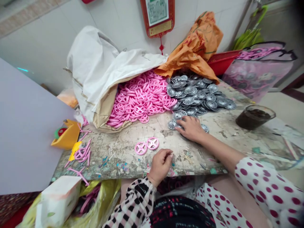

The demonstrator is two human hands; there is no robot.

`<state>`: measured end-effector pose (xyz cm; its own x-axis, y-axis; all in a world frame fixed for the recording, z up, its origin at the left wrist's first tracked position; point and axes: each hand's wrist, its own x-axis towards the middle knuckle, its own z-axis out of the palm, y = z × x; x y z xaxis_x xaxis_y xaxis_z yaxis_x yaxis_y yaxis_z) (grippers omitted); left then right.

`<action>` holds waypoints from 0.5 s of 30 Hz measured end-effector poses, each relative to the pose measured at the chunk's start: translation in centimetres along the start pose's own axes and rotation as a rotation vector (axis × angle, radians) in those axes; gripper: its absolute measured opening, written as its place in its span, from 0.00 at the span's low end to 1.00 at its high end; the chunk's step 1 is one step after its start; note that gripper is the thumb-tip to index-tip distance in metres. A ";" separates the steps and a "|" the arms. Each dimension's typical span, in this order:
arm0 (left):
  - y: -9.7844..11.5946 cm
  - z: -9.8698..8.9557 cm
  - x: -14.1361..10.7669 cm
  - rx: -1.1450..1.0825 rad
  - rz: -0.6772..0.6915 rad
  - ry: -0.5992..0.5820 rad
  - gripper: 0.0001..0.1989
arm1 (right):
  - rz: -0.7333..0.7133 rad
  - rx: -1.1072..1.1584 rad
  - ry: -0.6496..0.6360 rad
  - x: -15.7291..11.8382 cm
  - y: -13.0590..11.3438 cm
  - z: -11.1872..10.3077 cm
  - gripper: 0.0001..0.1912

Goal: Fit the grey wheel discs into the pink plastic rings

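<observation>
My right hand (191, 129) lies over a few grey plastic discs (178, 116) at the front of a larger heap. Its fingers are stretched out and touch the discs, and some discs are partly hidden under the palm. My left hand (161, 164) is curled closed near the table's front edge, with no object visible in it. Just beyond it, two pink spoked rings (146, 146) lie flat side by side on the table. A big pile of similar pink rings (142, 98) spills from a white sack (95, 63). The grey disc heap (197, 95) comes out of an orange sack (190, 47).
A glass of dark liquid (255, 117) stands at the right on the worn table (114, 145). Pink scraps (83, 153) and a yellow container (67, 134) are at the left. A clear bag of parts (258, 72) sits beyond the table's right end.
</observation>
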<state>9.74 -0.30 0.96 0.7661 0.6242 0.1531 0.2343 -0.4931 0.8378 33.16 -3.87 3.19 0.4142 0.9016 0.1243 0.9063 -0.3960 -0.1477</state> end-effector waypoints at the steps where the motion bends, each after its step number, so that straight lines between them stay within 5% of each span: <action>1: 0.0 0.0 0.0 0.003 0.001 0.002 0.08 | -0.003 0.007 -0.010 0.2 -0.4 -0.1 0.28; 10: 0.1 0.0 -0.1 0.011 0.002 0.000 0.08 | -0.166 0.032 -0.197 -1.6 -2.2 -1.1 0.25; 13: 0.0 0.0 -0.1 0.014 0.010 -0.001 0.09 | -0.223 0.067 -0.130 -3.6 -4.0 -4.2 0.16; 15: -0.2 0.1 -0.1 0.018 0.005 -0.003 0.09 | -0.361 0.244 0.031 -5.6 -6.1 -7.8 0.14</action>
<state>9.64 -0.35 0.74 0.7689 0.6200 0.1562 0.2412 -0.5075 0.8272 26.01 -7.83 11.08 0.0803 0.9677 0.2391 0.9487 -0.0005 -0.3163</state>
